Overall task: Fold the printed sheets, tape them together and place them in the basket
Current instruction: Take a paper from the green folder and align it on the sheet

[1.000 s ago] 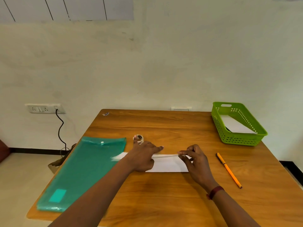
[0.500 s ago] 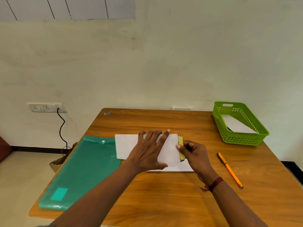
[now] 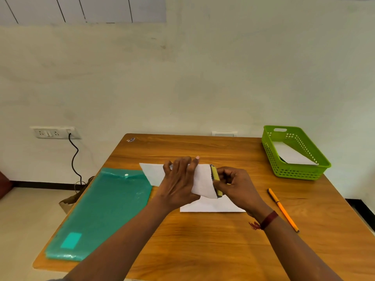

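A folded white printed sheet is lifted off the table at mid-centre, its yellow and dark printed edge facing right. My left hand grips it from the left, fingers curled over its far edge. My right hand pinches its printed right edge. A second white sheet lies flat on the wooden table beneath them. The green basket stands at the back right with white paper inside. The tape roll is hidden.
A teal plastic folder lies on the table's left side. An orange pencil lies to the right of my right hand. A wall socket with a black cable is at the left.
The sheet was flat and being creased a second ago. It has since been raised and turned, showing its printed edge, and now tilts up in both hands.
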The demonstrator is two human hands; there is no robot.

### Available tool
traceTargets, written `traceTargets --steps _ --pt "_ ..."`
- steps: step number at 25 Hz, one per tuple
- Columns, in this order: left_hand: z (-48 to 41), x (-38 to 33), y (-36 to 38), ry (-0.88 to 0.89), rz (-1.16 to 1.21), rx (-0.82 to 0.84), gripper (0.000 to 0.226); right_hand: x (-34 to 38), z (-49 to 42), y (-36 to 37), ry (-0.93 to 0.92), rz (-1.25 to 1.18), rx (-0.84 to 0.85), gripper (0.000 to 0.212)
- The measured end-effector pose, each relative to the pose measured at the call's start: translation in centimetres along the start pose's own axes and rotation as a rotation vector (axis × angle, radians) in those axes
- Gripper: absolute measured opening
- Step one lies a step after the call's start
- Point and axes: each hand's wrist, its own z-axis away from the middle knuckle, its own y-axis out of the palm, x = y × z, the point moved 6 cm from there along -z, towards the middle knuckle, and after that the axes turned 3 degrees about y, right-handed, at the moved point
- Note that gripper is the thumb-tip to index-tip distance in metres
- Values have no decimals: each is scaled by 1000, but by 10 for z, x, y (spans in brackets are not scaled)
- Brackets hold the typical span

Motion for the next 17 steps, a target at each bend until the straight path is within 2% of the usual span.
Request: traceTargets --steps 2,4,8,12,17 --pt "0 -1 0 11 -9 -10 111 1 -4 2 8 82 20 7" --pt "0 -1 1 19 -21 -6 110 2 -8 4 -14 231 20 9" --pt "3 0 3 -6 0 8 112 9 -10 1 -109 389 -180 23" --pt "6 3 6 -6 -20 62 113 2 -11 -1 -73 409 -270 19" --pt "13 13 9 -22 -57 124 108 -22 -16 -9 67 234 -276 14"
